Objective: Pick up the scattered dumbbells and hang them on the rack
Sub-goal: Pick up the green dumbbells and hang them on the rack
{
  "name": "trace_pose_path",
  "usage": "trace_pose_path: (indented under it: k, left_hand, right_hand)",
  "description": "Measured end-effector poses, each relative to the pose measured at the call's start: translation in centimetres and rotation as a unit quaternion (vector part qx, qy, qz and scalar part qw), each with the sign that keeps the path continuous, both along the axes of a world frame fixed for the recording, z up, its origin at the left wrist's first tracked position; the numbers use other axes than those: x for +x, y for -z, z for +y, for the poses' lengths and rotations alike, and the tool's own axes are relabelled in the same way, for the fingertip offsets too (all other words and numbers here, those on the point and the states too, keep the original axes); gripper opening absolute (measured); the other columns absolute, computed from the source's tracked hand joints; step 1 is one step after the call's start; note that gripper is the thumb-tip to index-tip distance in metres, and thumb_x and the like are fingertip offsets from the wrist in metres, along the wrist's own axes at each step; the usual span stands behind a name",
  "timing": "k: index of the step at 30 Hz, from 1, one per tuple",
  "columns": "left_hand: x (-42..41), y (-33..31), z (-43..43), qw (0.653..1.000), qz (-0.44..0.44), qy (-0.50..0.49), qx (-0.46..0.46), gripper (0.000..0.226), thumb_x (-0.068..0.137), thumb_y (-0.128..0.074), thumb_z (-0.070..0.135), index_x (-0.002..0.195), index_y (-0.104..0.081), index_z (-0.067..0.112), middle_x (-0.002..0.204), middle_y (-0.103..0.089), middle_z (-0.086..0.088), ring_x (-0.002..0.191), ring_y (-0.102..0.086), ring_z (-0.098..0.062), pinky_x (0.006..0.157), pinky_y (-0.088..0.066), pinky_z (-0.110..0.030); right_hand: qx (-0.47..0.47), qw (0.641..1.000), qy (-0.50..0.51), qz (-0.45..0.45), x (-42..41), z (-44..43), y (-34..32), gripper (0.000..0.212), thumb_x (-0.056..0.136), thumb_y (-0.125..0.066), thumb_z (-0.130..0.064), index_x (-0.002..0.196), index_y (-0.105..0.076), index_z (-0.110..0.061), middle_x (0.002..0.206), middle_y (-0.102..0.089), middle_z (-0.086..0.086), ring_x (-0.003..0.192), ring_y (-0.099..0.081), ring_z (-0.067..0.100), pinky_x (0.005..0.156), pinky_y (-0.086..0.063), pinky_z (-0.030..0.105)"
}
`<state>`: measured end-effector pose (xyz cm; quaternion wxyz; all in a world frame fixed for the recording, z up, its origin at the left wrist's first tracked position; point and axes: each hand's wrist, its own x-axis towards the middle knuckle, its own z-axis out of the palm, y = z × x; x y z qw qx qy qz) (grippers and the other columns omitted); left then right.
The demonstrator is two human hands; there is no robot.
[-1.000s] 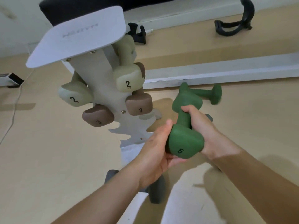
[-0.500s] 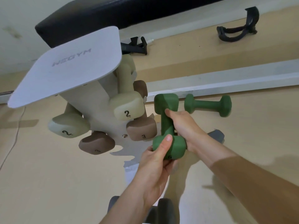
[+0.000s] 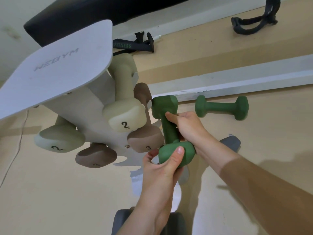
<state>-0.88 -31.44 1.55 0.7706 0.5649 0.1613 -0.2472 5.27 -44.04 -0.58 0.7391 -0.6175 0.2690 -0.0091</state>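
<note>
Beside the rack, on its right side, I see a green dumbbell held up in the air by both hands. My right hand is wrapped tight around the thin middle bar. My left hand is closed around the bottom end, with the thumb pressed on the front of it. The dumbbell stands nearly upright, and its top end is just beside the brown dumbbell marked 3 that hangs on the rack. I cannot tell if they touch.

The rack is pale, with a flat top plate. Two light dumbbells marked 2 hang on it, one on each side. A second brown one hangs low on the left side.

A second green dumbbell lies on its side on the tan floor, near the white strip that runs along the floor. It is well apart from my hands. A grey weight pokes out from behind my right wrist.
</note>
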Motion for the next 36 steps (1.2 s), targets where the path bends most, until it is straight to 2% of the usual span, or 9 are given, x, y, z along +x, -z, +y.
trace_pose_path:
  k: [8, 12, 16, 22, 26, 30, 32, 34, 36]
  left_hand:
    - [-0.2, -0.3, 0.5, 0.992, -0.091, 0.045, 0.072, 0.084, 0.057, -0.094, 0.022, 0.125, -0.045, 0.02, 0.1, -0.078, -0.005, 0.099, -0.073, -0.018, 0.099, -0.049, -0.038]
    - [-0.3, -0.4, 0.1, 0.994, -0.098, 0.026, 0.049, 0.06, 0.068, -0.078, 0.012, 0.122, -0.051, 0.012, 0.091, -0.079, -0.001, 0.094, -0.074, -0.014, 0.094, -0.049, -0.031]
    - [-0.5, -0.1, 0.5, 0.992, -0.101, -0.016, 0.068, 0.053, 0.063, -0.088, 0.014, 0.108, -0.063, 0.005, 0.076, -0.068, 0.0, 0.082, -0.071, -0.013, 0.094, -0.051, -0.033]
    - [-0.9, -0.1, 0.5, 0.992, -0.077, -0.076, 0.061, 0.021, 0.077, -0.073, 0.002, 0.09, -0.057, 0.005, 0.054, -0.063, 0.007, 0.066, -0.069, -0.008, 0.085, -0.05, -0.03]
    - [-0.8, 0.2, 0.9, 0.993, -0.062, -0.083, 0.06, 0.018, 0.079, -0.072, 0.001, 0.091, -0.058, 0.0, 0.072, -0.07, -0.006, 0.071, -0.071, -0.01, 0.08, -0.052, -0.026]
    - [-0.9, 0.9, 0.6, 0.994, -0.057, -0.078, 0.049, 0.026, 0.085, -0.068, 0.004, 0.103, -0.057, -0.012, 0.084, -0.06, -0.013, 0.072, -0.069, -0.009, 0.072, -0.056, -0.016]
    - [-0.8, 1.0, 0.4, 0.995, -0.059, -0.071, 0.047, 0.024, 0.089, -0.064, 0.004, 0.107, -0.059, -0.012, 0.087, -0.069, -0.01, 0.075, -0.071, -0.007, 0.072, -0.056, -0.014]
    - [-0.7, 1.0, 0.3, 0.994, -0.064, -0.067, 0.055, 0.019, 0.091, -0.06, 0.002, 0.109, -0.063, -0.004, 0.09, -0.078, -0.005, 0.08, -0.072, -0.006, 0.071, -0.055, -0.014]
    - [-0.7, 0.9, 0.3, 0.993, -0.063, -0.075, 0.061, 0.021, 0.092, -0.06, 0.003, 0.112, -0.063, 0.001, 0.094, -0.079, -0.004, 0.086, -0.073, -0.008, 0.071, -0.055, -0.013]
  right_hand:
    - [0.194, 0.98, 0.034, -0.009, -0.6, -0.7, 0.9, 0.038, 0.09, -0.064, -0.033, 0.099, -0.069, 0.004, 0.08, -0.072, 0.019, 0.059, -0.069, 0.029, 0.056, -0.054, 0.034]
    - [0.274, 0.961, 0.04, -0.011, -0.4, -1.3, 0.9, 0.033, 0.093, -0.06, -0.035, 0.09, -0.068, -0.004, 0.072, -0.069, 0.011, 0.058, -0.066, 0.023, 0.052, -0.052, 0.028]
    - [0.202, 0.979, 0.028, 0.013, 0.7, -1.1, 0.7, 0.033, 0.09, -0.065, -0.035, 0.097, -0.072, -0.004, 0.073, -0.073, 0.006, 0.062, -0.068, 0.02, 0.061, -0.052, 0.032]
    - [0.088, 0.995, -0.017, 0.047, 1.8, -0.2, 0.8, 0.034, 0.091, -0.064, -0.034, 0.097, -0.069, -0.001, 0.083, -0.068, 0.007, 0.076, -0.063, 0.024, 0.073, -0.05, 0.033]
    - [0.023, 0.997, -0.061, 0.051, 2.0, -0.3, 0.2, 0.029, 0.096, -0.056, -0.032, 0.093, -0.066, -0.005, 0.09, -0.068, 0.011, 0.074, -0.063, 0.023, 0.065, -0.049, 0.029]
    - [-0.044, 0.993, -0.091, 0.062, 2.4, -0.7, -1.2, 0.024, 0.095, -0.05, -0.023, 0.078, -0.058, -0.009, 0.069, -0.056, 0.005, 0.057, -0.052, 0.018, 0.05, -0.039, 0.023]
    - [-0.069, 0.989, -0.112, 0.061, 2.7, -0.5, -1.6, 0.026, 0.096, -0.049, -0.019, 0.073, -0.056, -0.009, 0.069, -0.056, 0.007, 0.061, -0.053, 0.021, 0.055, -0.042, 0.022]
    - [-0.086, 0.985, -0.141, 0.057, 2.7, -0.2, -1.9, 0.026, 0.098, -0.048, -0.024, 0.086, -0.063, -0.006, 0.084, -0.063, 0.013, 0.076, -0.058, 0.027, 0.07, -0.045, 0.03]
    - [-0.103, 0.981, -0.153, 0.053, 2.7, 0.1, -2.0, 0.032, 0.099, -0.047, -0.028, 0.097, -0.066, -0.003, 0.091, -0.064, 0.015, 0.076, -0.057, 0.027, 0.069, -0.044, 0.029]
